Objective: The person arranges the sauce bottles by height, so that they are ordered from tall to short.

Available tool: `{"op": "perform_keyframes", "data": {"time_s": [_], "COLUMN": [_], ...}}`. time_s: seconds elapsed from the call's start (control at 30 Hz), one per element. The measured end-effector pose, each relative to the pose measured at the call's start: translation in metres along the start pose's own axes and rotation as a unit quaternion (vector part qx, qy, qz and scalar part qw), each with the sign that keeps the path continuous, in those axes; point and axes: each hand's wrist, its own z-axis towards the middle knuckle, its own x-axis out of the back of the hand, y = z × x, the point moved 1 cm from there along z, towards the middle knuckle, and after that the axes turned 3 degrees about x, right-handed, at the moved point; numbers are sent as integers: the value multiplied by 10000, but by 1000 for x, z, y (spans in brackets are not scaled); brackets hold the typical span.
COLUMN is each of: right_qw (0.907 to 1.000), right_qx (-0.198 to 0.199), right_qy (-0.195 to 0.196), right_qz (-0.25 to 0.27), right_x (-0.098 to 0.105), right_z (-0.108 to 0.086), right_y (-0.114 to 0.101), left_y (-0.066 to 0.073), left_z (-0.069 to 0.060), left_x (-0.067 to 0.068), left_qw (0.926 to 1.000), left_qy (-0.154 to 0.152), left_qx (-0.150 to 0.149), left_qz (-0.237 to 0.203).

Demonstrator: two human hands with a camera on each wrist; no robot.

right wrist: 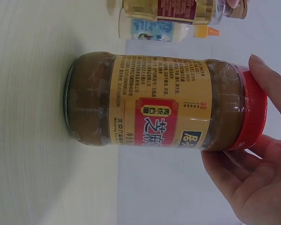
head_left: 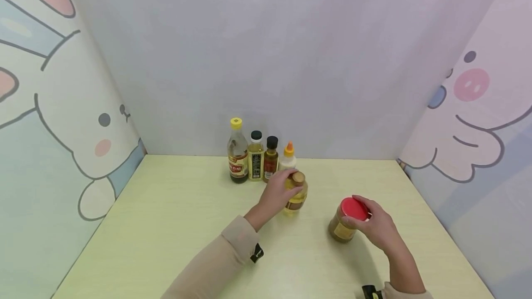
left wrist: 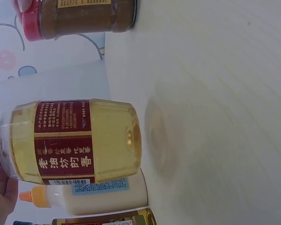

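My left hand (head_left: pixel 276 193) grips a barrel-shaped bottle of yellow cooking oil (left wrist: pixel 114 140) at its neck, below a round brown cap (head_left: pixel 298 178). In the left wrist view the bottle's base appears slightly off the table, with a faint reflection beneath it. Farther right, my right hand (head_left: pixel 379 226) holds a jar of brown sesame paste (right wrist: pixel 93 98) around its red lid (right wrist: pixel 254 110), thumb on one side and fingers on the other. The jar stands nearly upright; whether its base touches the table I cannot tell.
Close behind the oil bottle stands a white squeeze bottle (left wrist: pixel 103 199) with an orange tip. To its left are a dark-capped sauce bottle (head_left: pixel 270 160), a black-capped bottle of yellow liquid (head_left: pixel 256 149) and a yellow-capped dark bottle (head_left: pixel 238 151). Walls bound the pale table (head_left: pixel 166 206).
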Motion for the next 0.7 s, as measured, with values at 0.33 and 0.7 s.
{"op": "perform_keyframes", "data": {"time_s": [0.33,0.7], "right_qw": [10000,10000], "right_qx": [-3,5], "right_qy": [23,49], "right_qz": [33,31], "right_x": [-1,0], "right_z": [-1,0], "right_y": [0,0], "left_y": [5,8], "left_z": [11,27], "left_x": [-5,-12], "left_qw": [9998,9995], "left_qy": [-118,-161], "left_qx": [-50,99], "left_qz": [118,260]}}
